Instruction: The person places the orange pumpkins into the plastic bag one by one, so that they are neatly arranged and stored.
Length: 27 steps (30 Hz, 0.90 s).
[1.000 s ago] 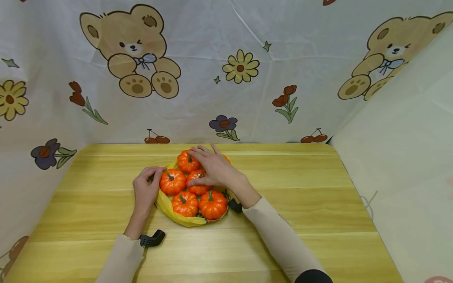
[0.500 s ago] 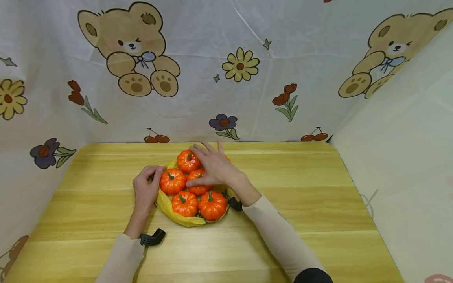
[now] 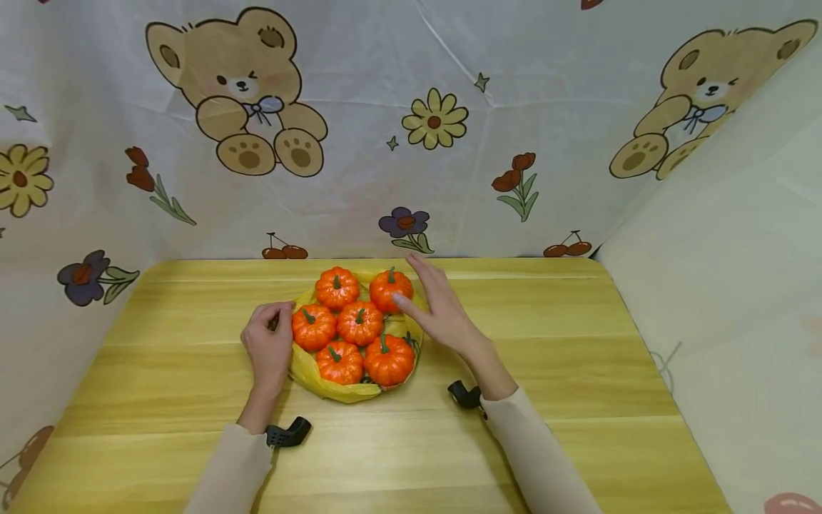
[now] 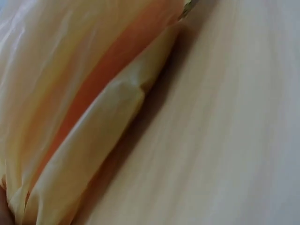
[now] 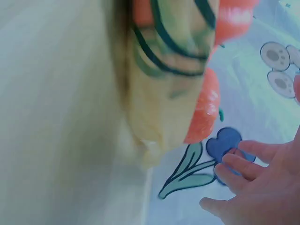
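Observation:
Several small orange pumpkins with green stems, one of them a middle pumpkin [image 3: 360, 325], sit together in an opened yellow plastic bag [image 3: 312, 376]. My left hand [image 3: 268, 346] pinches the bag's left rim, beside the left pumpkin [image 3: 314, 328]. In the left wrist view the yellow bag [image 4: 101, 136] is gathered toward a fingertip at the lower left corner. With fingers straight, my right hand [image 3: 447, 314] is at the bag's right side, its thumb near the back right pumpkin [image 3: 387, 289]. The right wrist view shows the hand [image 5: 267, 187] apart from the bag [image 5: 161, 108], which carries dark green printed lines.
The bag stands toward the back of a wooden table [image 3: 546, 357]. A cloth backdrop [image 3: 366, 64] printed with bears and flowers rises behind the table's far edge. Black wrist cameras, such as the left one [image 3: 289, 432], jut out near the table.
My right hand has lifted off the pumpkins and moved right, uncovering the back right pumpkin. The bag and pumpkins have shifted slightly. My left hand still pinches the rim.

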Each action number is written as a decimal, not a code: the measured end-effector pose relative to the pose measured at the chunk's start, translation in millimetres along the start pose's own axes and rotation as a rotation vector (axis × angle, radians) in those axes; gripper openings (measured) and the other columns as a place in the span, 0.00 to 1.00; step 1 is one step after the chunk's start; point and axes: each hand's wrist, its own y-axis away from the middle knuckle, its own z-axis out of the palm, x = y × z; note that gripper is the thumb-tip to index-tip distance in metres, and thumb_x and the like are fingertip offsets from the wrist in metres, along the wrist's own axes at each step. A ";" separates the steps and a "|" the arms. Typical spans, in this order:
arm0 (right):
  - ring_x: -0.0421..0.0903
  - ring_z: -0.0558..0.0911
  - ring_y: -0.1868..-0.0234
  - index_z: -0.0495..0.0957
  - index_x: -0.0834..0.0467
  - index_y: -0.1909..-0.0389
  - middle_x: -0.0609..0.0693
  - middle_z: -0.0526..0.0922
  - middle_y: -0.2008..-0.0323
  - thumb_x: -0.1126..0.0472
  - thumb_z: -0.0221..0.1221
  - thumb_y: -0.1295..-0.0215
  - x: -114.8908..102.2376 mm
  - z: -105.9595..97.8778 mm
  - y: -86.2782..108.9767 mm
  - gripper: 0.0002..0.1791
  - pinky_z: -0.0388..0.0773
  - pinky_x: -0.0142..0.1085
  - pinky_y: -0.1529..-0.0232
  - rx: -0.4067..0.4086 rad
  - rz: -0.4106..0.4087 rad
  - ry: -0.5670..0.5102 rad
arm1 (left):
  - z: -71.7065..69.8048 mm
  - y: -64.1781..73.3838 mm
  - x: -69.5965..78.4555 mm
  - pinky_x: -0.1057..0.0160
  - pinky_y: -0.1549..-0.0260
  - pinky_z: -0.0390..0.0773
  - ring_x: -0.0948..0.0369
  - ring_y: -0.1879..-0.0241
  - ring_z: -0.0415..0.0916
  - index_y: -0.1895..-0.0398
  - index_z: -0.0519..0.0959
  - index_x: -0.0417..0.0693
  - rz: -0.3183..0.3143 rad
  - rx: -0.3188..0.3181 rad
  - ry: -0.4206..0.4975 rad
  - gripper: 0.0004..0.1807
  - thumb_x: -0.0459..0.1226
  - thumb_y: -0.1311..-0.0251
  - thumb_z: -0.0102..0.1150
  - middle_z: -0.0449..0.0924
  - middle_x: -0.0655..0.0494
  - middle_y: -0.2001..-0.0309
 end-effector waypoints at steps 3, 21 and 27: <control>0.54 0.51 0.15 0.52 0.50 0.15 0.49 0.51 0.15 0.27 0.46 0.24 10.6 -1.8 6.9 0.47 0.49 0.58 0.18 0.005 0.066 -0.016 | 8.9 4.2 4.2 0.79 0.59 0.73 0.72 0.59 0.78 0.60 0.91 0.38 -0.029 0.041 -0.017 0.10 0.34 0.29 0.62 0.89 0.47 0.58; 0.56 0.52 0.15 0.47 0.48 0.14 0.52 0.51 0.15 0.35 0.48 0.20 45.0 -20.7 47.9 0.43 0.50 0.59 0.19 0.047 0.200 0.016 | 26.6 23.2 14.7 0.74 0.55 0.72 0.65 0.54 0.75 0.54 0.88 0.35 -0.045 -0.012 0.030 0.14 0.38 0.25 0.61 0.84 0.43 0.53; 0.58 0.51 0.15 0.48 0.49 0.14 0.53 0.49 0.14 0.37 0.50 0.20 54.4 -33.5 59.0 0.43 0.51 0.63 0.20 0.078 0.218 0.059 | 11.0 24.7 10.6 0.76 0.56 0.70 0.63 0.49 0.72 0.48 0.87 0.38 0.033 -0.055 0.049 0.15 0.39 0.24 0.59 0.84 0.46 0.45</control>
